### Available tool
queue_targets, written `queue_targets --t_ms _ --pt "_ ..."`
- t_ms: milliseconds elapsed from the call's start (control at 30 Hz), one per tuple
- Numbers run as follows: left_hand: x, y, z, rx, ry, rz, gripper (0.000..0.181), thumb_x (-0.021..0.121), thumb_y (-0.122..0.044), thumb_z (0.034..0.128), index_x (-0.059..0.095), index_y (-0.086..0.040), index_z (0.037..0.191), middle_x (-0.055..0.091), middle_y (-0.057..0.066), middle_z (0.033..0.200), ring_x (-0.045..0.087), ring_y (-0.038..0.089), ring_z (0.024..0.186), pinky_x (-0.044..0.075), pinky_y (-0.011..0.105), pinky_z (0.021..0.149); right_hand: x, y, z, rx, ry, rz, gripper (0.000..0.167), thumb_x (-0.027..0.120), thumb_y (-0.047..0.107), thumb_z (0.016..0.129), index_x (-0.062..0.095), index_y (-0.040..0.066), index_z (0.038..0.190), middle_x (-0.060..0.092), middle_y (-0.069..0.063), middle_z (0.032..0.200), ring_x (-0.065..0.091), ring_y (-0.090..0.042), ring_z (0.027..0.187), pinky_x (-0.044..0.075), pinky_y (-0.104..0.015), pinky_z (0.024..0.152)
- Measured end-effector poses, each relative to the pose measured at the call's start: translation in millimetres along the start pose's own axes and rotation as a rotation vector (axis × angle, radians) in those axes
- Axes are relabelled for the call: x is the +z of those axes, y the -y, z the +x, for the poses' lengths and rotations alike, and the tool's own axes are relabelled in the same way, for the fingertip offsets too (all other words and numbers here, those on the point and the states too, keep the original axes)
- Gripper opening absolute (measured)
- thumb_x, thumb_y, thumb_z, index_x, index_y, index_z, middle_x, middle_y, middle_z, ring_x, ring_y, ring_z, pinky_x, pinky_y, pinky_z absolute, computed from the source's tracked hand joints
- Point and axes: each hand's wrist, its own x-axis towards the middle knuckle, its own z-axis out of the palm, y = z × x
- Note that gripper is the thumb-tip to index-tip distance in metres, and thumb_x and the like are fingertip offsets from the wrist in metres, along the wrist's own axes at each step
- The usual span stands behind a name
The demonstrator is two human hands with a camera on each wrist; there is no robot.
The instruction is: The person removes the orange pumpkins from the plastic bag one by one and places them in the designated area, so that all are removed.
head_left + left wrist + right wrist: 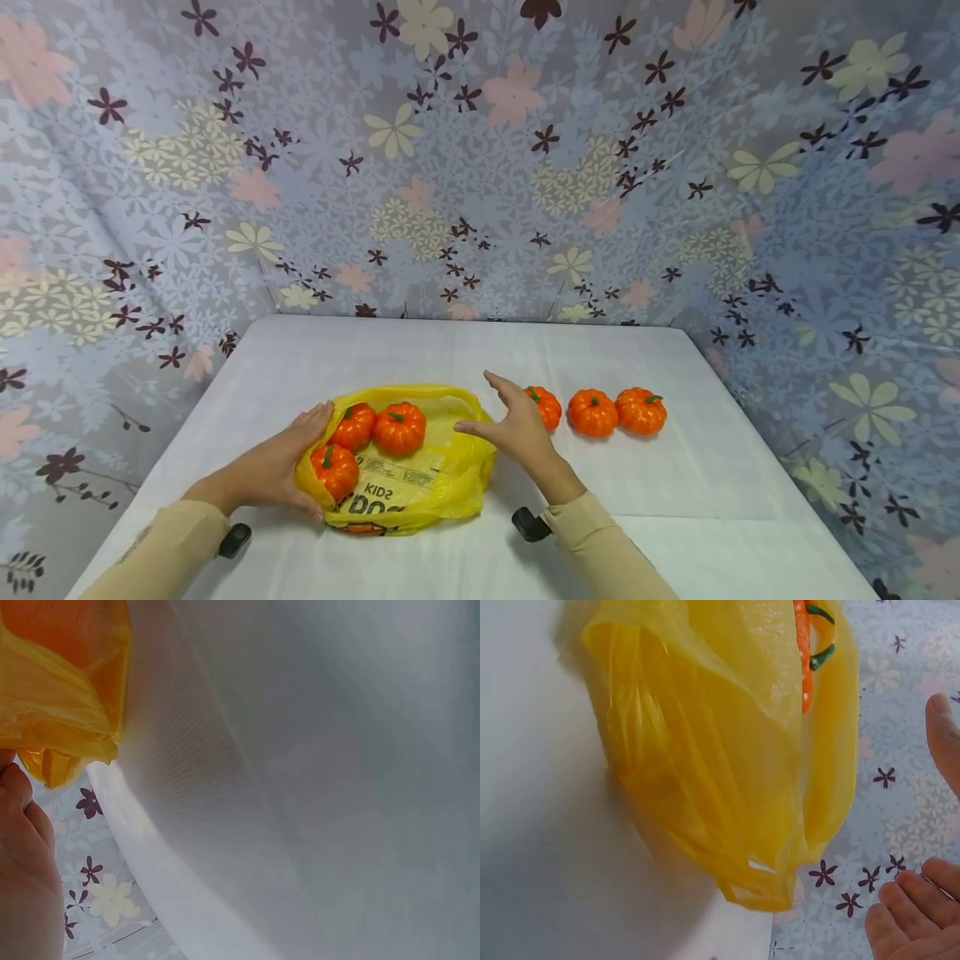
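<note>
A yellow plastic bag lies with its mouth spread, and three small orange pumpkins with green stems, one of them a pumpkin, rest inside at its left and middle. The left hand lies against the bag's left side, fingers extended. Just off the bag's right edge, the right hand is held with thumb and fingers apart and nothing between them. It partly hides a pumpkin behind it. In the right wrist view the bag stands apart from the right hand's fingers.
Two more orange pumpkins, the nearer one and the farther one, sit side by side to the right on the white-covered table. A flowered cloth hangs behind the table and at its sides.
</note>
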Motion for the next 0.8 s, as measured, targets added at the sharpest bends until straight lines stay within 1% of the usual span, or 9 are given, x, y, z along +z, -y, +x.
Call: queue_targets --t_ms 100,167,267,333,400,467,533,633,800 --pt "0.8 0.5 1.9 0.007 -0.002 0.008 0.15 0.084 -0.075 0.0525 0.01 -0.002 0.161 0.009 0.018 0.167 0.01 0.038 0.152 -0.007 0.009 0.11 2.9 -0.9 0.6 -0.002 0.01 0.01 0.097 0.092 0.044 0.069 0.05 0.01 0.149 0.051 -0.014 0.148 0.051 -0.036 0.132 0.045 -0.05 0.106" --pt "1.3 1.0 2.8 0.002 0.0 0.015 0.15 0.083 -0.076 0.0522 0.009 -0.003 0.161 0.008 0.017 0.167 0.01 0.037 0.152 -0.004 0.014 0.113 5.5 -1.2 0.8 -0.004 0.015 0.014 0.096 0.092 0.044 0.07 0.05 0.01 0.149 0.05 -0.013 0.149 0.051 -0.036 0.132 0.046 -0.051 0.106" --pt "1.5 0.7 3.7 -0.009 0.007 0.022 0.151 0.083 -0.076 0.0516 0.009 -0.004 0.162 0.008 0.016 0.167 0.01 0.037 0.152 0.006 0.034 0.121 9.9 -0.3 0.5 0.0 0.034 0.028 0.096 0.092 0.044 0.07 0.05 0.01 0.149 0.049 -0.013 0.15 0.05 -0.037 0.132 0.045 -0.051 0.106" --pt "1.5 0.0 3.7 -0.017 0.009 0.021 0.15 0.083 -0.076 0.0516 0.01 -0.005 0.162 0.008 0.015 0.168 0.01 0.037 0.152 0.012 0.048 0.121 13.6 1.0 0.8 0.006 0.054 0.027 0.096 0.091 0.045 0.071 0.049 0.011 0.15 0.049 -0.013 0.15 0.049 -0.036 0.133 0.044 -0.051 0.107" --pt "1.4 -1.0 3.2 -0.021 0.011 0.014 0.15 0.083 -0.076 0.0514 0.01 -0.005 0.162 0.008 0.015 0.168 0.01 0.037 0.152 0.015 0.054 0.119 17.7 3.1 1.2 0.017 0.082 0.025 0.096 0.091 0.046 0.071 0.048 0.012 0.15 0.049 -0.011 0.151 0.049 -0.035 0.134 0.044 -0.05 0.108" --pt "1.6 -1.8 1.7 -0.024 0.009 0.004 0.15 0.084 -0.075 0.0513 0.01 -0.004 0.162 0.008 0.015 0.168 0.01 0.037 0.152 0.01 0.045 0.121 22.3 5.9 1.7 0.025 0.11 0.025 0.097 0.09 0.047 0.071 0.048 0.013 0.151 0.049 -0.01 0.151 0.048 -0.034 0.135 0.044 -0.048 0.108" --pt "1.6 -2.3 0.1 -0.028 0.007 -0.003 0.151 0.084 -0.075 0.0509 0.01 -0.004 0.161 0.008 0.015 0.167 0.009 0.037 0.152 0.003 0.032 0.121 26.9 8.9 2.1 0.016 0.13 0.026 0.097 0.09 0.048 0.071 0.048 0.012 0.151 0.049 -0.01 0.15 0.049 -0.033 0.135 0.045 -0.048 0.107" --pt "1.7 -2.9 -1.4 -0.027 0.001 -0.009 0.151 0.084 -0.075 0.0507 0.011 -0.003 0.161 0.009 0.016 0.167 0.009 0.037 0.152 -0.005 0.014 0.113 33.0 13.2 2.4 -0.005 0.155 0.041 0.097 0.09 0.046 0.072 0.048 0.01 0.15 0.049 -0.01 0.15 0.048 -0.032 0.136 0.044 -0.047 0.108" --pt "1.7 -3.3 -0.1 -0.018 -0.001 -0.01 0.15 0.084 -0.074 0.0516 0.011 -0.003 0.161 0.009 0.017 0.167 0.01 0.038 0.152 -0.007 0.009 0.11 40.8 15.1 1.3 -0.015 0.181 0.025 0.098 0.091 0.045 0.072 0.046 0.01 0.152 0.047 -0.008 0.152 0.044 -0.031 0.139 0.041 -0.048 0.11"
